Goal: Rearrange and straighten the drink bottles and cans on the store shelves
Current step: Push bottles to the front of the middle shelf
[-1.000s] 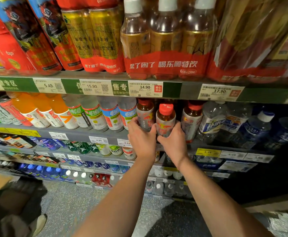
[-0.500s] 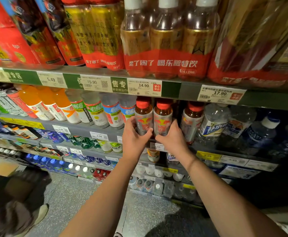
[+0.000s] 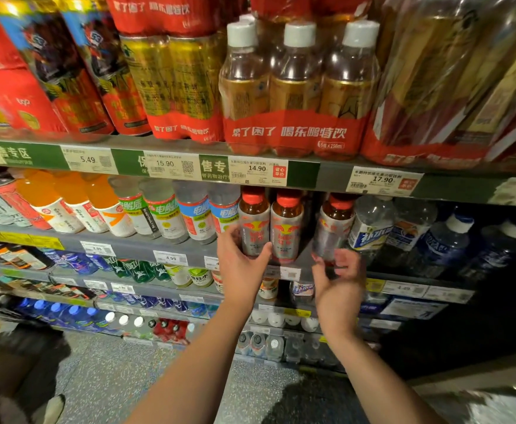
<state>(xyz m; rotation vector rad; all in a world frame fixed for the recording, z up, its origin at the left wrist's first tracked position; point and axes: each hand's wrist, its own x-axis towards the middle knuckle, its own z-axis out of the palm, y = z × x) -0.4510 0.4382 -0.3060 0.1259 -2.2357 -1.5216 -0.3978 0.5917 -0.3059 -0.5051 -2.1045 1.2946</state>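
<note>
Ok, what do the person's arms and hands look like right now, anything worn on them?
Both forearms are bare as far as the view shows: no sleeves, gloves, watch or rings visible on the left hand or the right hand. The right hand is slightly motion-blurred.

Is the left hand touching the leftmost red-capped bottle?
Touching. The head view shows the left hand wrapped around the lower body of the leftmost red-capped bottle, thumb lying across its label.
</note>
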